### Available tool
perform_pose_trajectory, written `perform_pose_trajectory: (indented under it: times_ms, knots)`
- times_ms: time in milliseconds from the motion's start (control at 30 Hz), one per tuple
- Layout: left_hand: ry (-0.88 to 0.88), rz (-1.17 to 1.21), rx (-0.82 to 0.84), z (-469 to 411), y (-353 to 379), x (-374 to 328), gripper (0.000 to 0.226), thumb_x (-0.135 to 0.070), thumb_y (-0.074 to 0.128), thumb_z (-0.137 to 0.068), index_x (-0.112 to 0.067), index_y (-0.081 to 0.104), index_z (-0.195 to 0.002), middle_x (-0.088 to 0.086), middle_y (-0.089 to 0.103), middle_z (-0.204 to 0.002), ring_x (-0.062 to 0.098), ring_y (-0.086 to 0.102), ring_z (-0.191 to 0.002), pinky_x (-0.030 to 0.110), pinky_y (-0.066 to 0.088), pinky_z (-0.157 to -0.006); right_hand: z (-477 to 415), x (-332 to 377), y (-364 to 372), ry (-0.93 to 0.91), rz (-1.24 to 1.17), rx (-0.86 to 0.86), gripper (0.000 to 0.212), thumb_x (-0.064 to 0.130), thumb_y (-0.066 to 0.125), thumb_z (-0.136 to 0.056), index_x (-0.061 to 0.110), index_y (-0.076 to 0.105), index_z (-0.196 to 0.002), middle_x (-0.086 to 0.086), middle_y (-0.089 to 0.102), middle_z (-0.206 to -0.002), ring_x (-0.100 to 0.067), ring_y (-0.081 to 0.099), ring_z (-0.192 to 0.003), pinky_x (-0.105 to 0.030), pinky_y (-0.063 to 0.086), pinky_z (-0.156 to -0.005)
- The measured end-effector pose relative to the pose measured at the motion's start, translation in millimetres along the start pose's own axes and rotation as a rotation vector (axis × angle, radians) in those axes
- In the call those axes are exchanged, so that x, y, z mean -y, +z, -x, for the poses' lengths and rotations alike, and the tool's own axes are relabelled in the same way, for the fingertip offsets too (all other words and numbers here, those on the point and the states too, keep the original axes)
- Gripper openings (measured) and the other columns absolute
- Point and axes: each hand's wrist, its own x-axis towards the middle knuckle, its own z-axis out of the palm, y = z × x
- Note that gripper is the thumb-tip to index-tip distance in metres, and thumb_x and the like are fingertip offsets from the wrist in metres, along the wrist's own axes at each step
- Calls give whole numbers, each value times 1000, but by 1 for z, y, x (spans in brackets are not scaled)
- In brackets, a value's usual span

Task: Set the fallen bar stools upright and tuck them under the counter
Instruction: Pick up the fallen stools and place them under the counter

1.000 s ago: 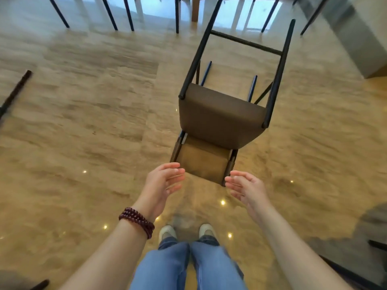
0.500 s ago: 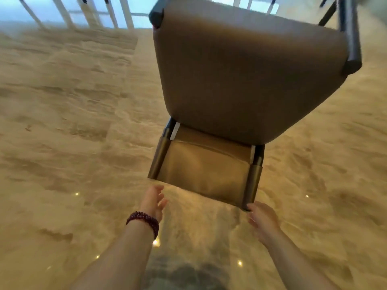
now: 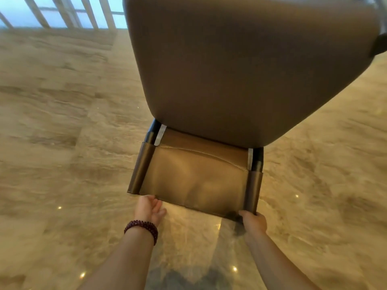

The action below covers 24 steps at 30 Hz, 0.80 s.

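The fallen bar stool (image 3: pixel 240 65) fills the upper centre, lying on the marble floor (image 3: pixel 62 122). Its backrest (image 3: pixel 196 183) is gripped at the lower corners by the left hand (image 3: pixel 149 208) and right hand (image 3: pixel 253 221). Righting appears begun; a lift is called for next.

Warm, fairly dim indoor light fills most of the frame, while cool blue-white daylight comes in from the windows (image 3: pixel 62 13) at the top left and is overexposed there. The polished marble floor (image 3: pixel 62 122) carries small pinpoint reflections of ceiling lights and one brighter streak of glare between the forearms. A soft dark shadow pools on the floor at the bottom centre. The whole picture is slightly soft — floor veining smears as if by motion blur. Wide-angle distortion bends the window bars and stretches the stool seat (image 3: pixel 240 70), whose underside is in shade.
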Motion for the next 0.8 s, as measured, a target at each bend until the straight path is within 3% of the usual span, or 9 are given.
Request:
perform_pose_trajectory:
  times_ms: [67, 133, 200, 300, 433, 633, 800]
  knots:
    - [-70, -44, 31, 6, 9, 13, 38, -5, 34, -96, 3, 40, -133, 16, 46, -134, 30, 48, -127, 46, 34, -108, 6, -2, 5, 15, -50, -29, 40, 1, 65, -83, -3, 52, -120, -19, 59, -108, -28, 54, -83, -33, 47, -66]
    - [-79, -48, 76, 14, 24, 26, 24, -3, 36, -93, 2, 48, -114, 7, 50, -120, 27, 57, -110, 41, 41, -100, 7, -6, 9, 10, -76, -57, 45, -1, 66, -81, -2, 52, -124, -19, 60, -109, -28, 54, -81, -31, 44, -66]
    - [-59, -18, 65, 16, 35, 33, 16, -1, 37, -92, 0, 50, -102, 9, 44, -134, 27, 49, -121, 45, 35, -108, 9, -7, 11, -3, -93, -59, 46, -2, 65, -81, -1, 53, -125, -19, 59, -109, -28, 54, -81, -29, 43, -68]
    - [-57, 50, 59, 10, 36, 37, 33, 1, 35, -93, 0, 45, -124, 19, 39, -143, 33, 39, -133, 52, 27, -113, 9, -9, 11, -21, -75, -55, 45, 0, 65, -82, 3, 52, -125, -18, 58, -107, -29, 55, -83, -32, 45, -69]
    - [-55, 81, 36, 17, 37, 34, 40, -3, 31, -99, -3, 39, -138, 18, 40, -145, 31, 40, -134, 47, 30, -113, 5, -9, 7, -22, -76, -45, 39, 6, 64, -86, 5, 53, -124, -14, 58, -101, -30, 54, -84, -35, 45, -71]
    - [-45, 40, 5, 31, 42, 36, 43, -5, 28, -102, -7, 36, -143, 17, 46, -141, 30, 44, -131, 43, 33, -109, -4, 1, -6, 74, -134, 19, 36, 6, 63, -89, -3, 57, -123, -20, 63, -111, -37, 59, -102, -45, 50, -89]
    - [17, 53, 3, 62, 44, 25, 42, -4, 27, -101, -5, 38, -142, 16, 49, -138, 29, 46, -129, 40, 35, -107, 16, 17, -19, 118, -262, 112, 26, 6, 58, -93, -3, 55, -118, -17, 58, -104, -32, 56, -91, -38, 46, -76]
